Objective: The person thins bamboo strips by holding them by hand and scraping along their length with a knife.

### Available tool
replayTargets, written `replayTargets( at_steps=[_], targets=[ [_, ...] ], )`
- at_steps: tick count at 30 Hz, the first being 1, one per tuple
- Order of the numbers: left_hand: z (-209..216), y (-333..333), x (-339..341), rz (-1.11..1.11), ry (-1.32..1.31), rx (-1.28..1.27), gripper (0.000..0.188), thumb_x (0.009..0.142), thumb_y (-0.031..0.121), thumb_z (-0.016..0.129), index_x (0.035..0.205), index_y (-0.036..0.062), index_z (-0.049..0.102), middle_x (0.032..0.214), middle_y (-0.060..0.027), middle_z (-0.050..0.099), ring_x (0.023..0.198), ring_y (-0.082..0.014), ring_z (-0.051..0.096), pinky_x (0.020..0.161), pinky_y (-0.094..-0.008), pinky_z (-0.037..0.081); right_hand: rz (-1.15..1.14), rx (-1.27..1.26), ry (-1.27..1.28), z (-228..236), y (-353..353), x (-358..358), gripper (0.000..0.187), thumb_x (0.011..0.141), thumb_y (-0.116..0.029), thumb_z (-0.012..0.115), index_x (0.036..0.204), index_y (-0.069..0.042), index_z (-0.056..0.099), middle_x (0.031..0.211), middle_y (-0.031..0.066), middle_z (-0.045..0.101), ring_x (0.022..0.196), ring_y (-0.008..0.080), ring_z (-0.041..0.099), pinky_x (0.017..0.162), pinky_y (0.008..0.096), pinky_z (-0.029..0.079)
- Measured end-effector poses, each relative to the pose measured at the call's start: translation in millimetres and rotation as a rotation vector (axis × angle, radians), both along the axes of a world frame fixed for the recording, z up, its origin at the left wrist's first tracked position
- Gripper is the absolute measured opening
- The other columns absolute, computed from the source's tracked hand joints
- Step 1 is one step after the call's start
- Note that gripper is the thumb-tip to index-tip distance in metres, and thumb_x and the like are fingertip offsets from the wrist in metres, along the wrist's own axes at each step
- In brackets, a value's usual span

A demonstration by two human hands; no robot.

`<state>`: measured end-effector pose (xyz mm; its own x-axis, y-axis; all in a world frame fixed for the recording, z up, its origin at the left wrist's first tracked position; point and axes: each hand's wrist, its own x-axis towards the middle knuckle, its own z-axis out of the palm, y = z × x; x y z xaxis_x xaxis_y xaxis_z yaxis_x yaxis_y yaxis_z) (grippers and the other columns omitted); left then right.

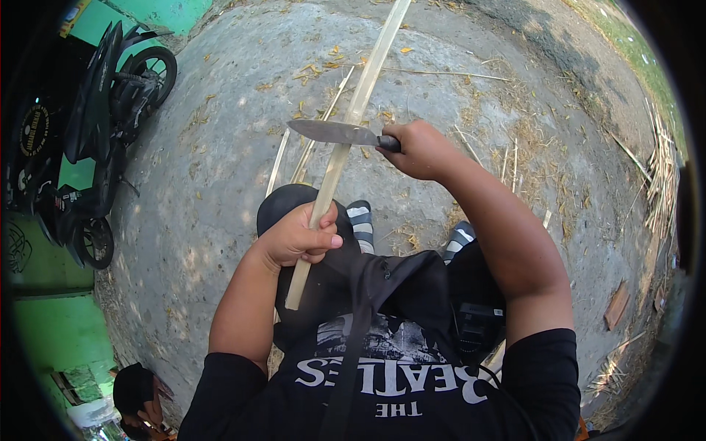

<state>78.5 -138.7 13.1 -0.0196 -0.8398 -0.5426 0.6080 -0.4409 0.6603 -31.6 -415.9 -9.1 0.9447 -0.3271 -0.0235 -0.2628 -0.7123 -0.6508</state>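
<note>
A long pale strip of split bamboo (373, 70) slants up and away from my lap, its far end running out of the top of the view. My left hand (301, 235) is wrapped round its lower part, with the near end sticking out below the fist. Across the strip lies the broad blade of a knife (334, 132), its tip pointing left. My right hand (418, 149) grips the knife's dark handle just right of the strip. Whether the edge bites into the bamboo cannot be made out.
Thin bamboo strips (278, 162) lie on the grey concrete ground (220, 110) among dry yellow leaves. A dark motorcycle (110, 125) stands at the left by a green wall (51, 331). Another person (136, 393) is at the lower left. Several sticks (662, 176) are heaped at the right, near a brick (616, 305).
</note>
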Motion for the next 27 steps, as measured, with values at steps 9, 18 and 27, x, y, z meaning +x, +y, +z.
replayTargets(
  at_steps=[9, 18, 27],
  targets=[
    [1.2, -1.0, -0.8, -0.072, -0.065, -0.023, 0.041, 0.087, -0.004, 0.074, 0.091, 0.0165, 0.039, 0.065, 0.0072, 0.04, 0.048, -0.0017, 0.031, 0.042, -0.0215, 0.022, 0.038, -0.108, 0.046, 2.8, -30.7, -7.2, 0.016, 0.089, -0.025, 0.068, 0.092, -0.01, 0.072, 0.082, 0.0177, 0.071, 0.08, 0.04, 0.068, 0.072, 0.0508, 0.053],
    [3.3, 0.0, -2.7, -0.097, -0.117, -0.014, 0.043, 0.084, -0.006, 0.075, 0.091, 0.0166, 0.039, 0.066, 0.0075, 0.042, 0.049, -0.0022, 0.033, 0.042, -0.0217, 0.025, 0.261, -0.219, 0.078, 18.1, -4.1, -1.1, 0.013, 0.082, -0.022, 0.068, 0.087, -0.01, 0.071, 0.08, 0.017, 0.07, 0.081, 0.0397, 0.069, 0.072, 0.0511, 0.053],
    [2.6, -0.7, 1.3, -0.047, -0.064, 0.017, 0.042, 0.085, 0.001, 0.079, 0.091, 0.0177, 0.041, 0.071, 0.0083, 0.043, 0.052, -0.0002, 0.034, 0.044, -0.0205, 0.024, 0.201, -0.092, 0.048, 5.3, 8.8, -2.9, 0.014, 0.082, -0.022, 0.068, 0.088, -0.01, 0.071, 0.081, 0.0168, 0.07, 0.083, 0.039, 0.069, 0.074, 0.0505, 0.054]
  ],
)
